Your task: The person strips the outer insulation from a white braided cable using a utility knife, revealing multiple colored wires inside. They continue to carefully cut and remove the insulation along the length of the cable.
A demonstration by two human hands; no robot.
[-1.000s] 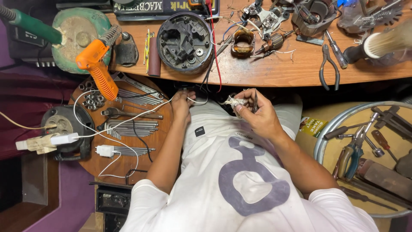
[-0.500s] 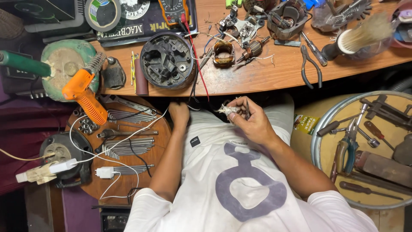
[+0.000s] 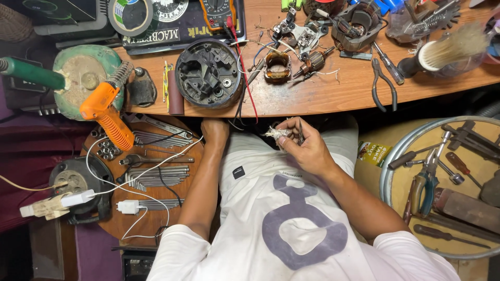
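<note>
My right hand (image 3: 304,145) is raised over my lap, just below the wooden bench edge (image 3: 312,106). It pinches a small frayed whitish bundle (image 3: 274,133) together with a thin dark metal tool (image 3: 300,131). My left hand (image 3: 214,131) rests knuckles-up at the bench edge beside hanging black and red wires (image 3: 245,106); its fingers are hidden. On the bench above the hands lie a round black motor housing (image 3: 209,73), a copper-wound stator (image 3: 277,67) and a small armature (image 3: 314,61).
Pliers (image 3: 383,86), a screwdriver, a brush (image 3: 450,49), a multimeter (image 3: 219,11) and a tape roll (image 3: 130,15) crowd the bench. An orange heat tool (image 3: 107,112) hangs over a round wooden board (image 3: 177,208) of wrenches at left. A round tray (image 3: 388,177) of hand tools sits right.
The view has tilted so more of the bench top shows and the hands sit lower in frame. The right hand keeps hold of the frayed bundle; the left hand stays at the edge.
</note>
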